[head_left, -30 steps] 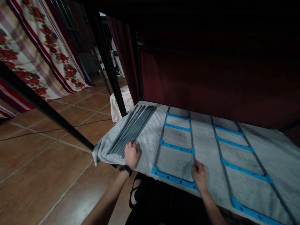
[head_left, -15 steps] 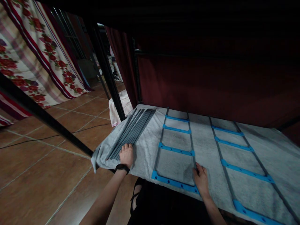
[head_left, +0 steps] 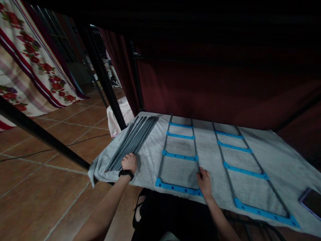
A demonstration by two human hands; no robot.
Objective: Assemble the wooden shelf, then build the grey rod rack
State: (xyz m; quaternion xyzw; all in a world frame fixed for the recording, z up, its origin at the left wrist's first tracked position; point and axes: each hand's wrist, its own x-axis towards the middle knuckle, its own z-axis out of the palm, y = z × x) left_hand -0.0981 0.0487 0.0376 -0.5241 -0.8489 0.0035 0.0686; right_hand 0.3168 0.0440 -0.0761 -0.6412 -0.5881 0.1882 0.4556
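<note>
My left hand [head_left: 129, 163] lies on the near right part of a bundle of grey rods [head_left: 136, 135], its fingers curled down over them; the fingertips are hidden. A dark band [head_left: 126, 173] is round that wrist. My right hand [head_left: 204, 181] is closed at the right side rod of a ladder-like frame [head_left: 179, 155], just above its nearest blue crosspiece [head_left: 179, 188]. This frame has grey rods along both sides and several blue crosspieces with holes. A second frame like it [head_left: 245, 170] lies flat to the right of my right hand.
Grey cloth [head_left: 213, 204] covers the low bed-like surface. A phone [head_left: 311, 201] lies at the right edge. Black metal posts [head_left: 106, 80] stand at the left, and a dark red curtain [head_left: 200, 90] hangs behind. A cable [head_left: 82, 142] crosses the tiled floor.
The view has swung to the right, bringing the phone into sight. Both hands keep their places, the left on the rods and the right at the frame's side rod.
</note>
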